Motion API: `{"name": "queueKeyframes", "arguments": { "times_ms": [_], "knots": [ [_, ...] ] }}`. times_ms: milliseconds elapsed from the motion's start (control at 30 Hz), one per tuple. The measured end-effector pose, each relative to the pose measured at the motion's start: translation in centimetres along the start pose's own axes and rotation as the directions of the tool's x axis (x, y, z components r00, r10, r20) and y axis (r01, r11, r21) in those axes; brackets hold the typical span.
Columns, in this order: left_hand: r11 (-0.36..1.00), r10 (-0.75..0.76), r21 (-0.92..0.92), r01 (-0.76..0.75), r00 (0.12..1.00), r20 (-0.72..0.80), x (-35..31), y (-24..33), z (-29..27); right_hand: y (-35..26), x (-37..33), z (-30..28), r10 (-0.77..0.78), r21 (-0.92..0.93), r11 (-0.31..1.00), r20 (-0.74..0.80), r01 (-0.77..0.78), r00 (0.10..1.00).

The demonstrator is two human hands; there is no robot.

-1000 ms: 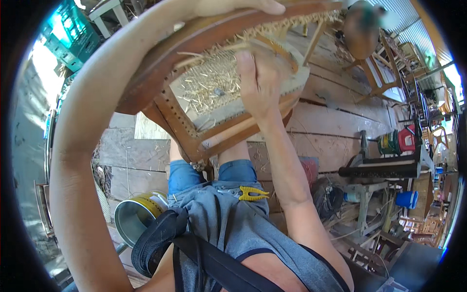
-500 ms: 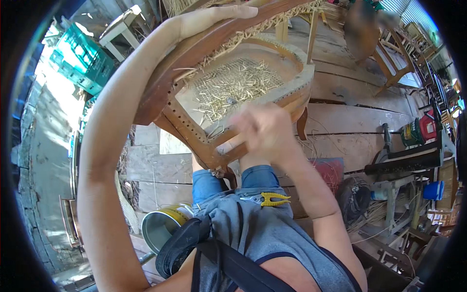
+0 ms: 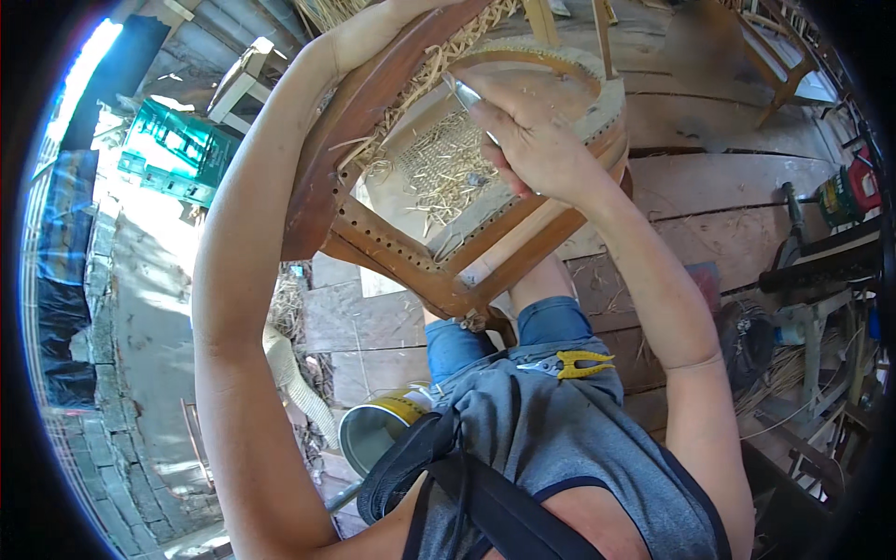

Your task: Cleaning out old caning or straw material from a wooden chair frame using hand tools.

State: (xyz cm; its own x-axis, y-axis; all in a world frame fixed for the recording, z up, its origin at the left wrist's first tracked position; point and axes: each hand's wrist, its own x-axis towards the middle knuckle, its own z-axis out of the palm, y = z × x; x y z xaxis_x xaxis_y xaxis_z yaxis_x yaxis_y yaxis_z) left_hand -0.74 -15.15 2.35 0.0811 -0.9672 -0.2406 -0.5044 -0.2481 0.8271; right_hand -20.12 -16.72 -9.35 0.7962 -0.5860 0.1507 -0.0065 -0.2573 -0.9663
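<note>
Clasping a slim silvery tool (image 3: 464,91) in the curled right hand (image 3: 539,147), over the seat (image 3: 397,245) of the wooden chair (image 3: 453,293). Laying the left hand (image 3: 373,33) on the chair's red-brown frame (image 3: 331,154), farther out and leftward; cannot tell how tightly closed.
</note>
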Motion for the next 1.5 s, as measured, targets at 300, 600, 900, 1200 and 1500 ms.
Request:
{"name": "queueKeyframes", "arguments": {
  "times_ms": [300, 600, 900, 1200, 1500],
  "knots": [
    [0.999, 0.018, 0.035, -0.018, 1.0, -0.004, 0.1, 0.7, 0.0, -0.3, 1.6, -0.5, -0.066, 0.113, 0.991, -0.033, 0.07, 0.997],
    [0.955, 0.199, 0.25, -0.158, 0.969, -0.148, 0.5, -0.9, 0.5, 5.0, 5.7, 1.0, -0.608, -0.385, 0.771, -0.207, 0.507, 0.767],
    [0.954, 0.199, 0.261, -0.146, 0.962, -0.188, 0.8, -1.8, 0.5, 3.4, 4.7, 1.8, -0.334, -0.031, 0.941, -0.227, 0.336, 0.915],
    [0.938, 0.241, 0.295, -0.183, 0.955, -0.174, 0.6, -1.5, 0.8, 6.6, 8.0, 4.4, -0.52, -0.022, 0.823, -0.431, 0.568, 0.738],
    [0.934, 0.17, 0.326, -0.148, 0.985, -0.04, 0.4, -1.4, 0.2, -0.7, 3.8, 2.2, 0.035, 0.451, 0.893, -0.089, 0.01, 0.995]
  ]
}}
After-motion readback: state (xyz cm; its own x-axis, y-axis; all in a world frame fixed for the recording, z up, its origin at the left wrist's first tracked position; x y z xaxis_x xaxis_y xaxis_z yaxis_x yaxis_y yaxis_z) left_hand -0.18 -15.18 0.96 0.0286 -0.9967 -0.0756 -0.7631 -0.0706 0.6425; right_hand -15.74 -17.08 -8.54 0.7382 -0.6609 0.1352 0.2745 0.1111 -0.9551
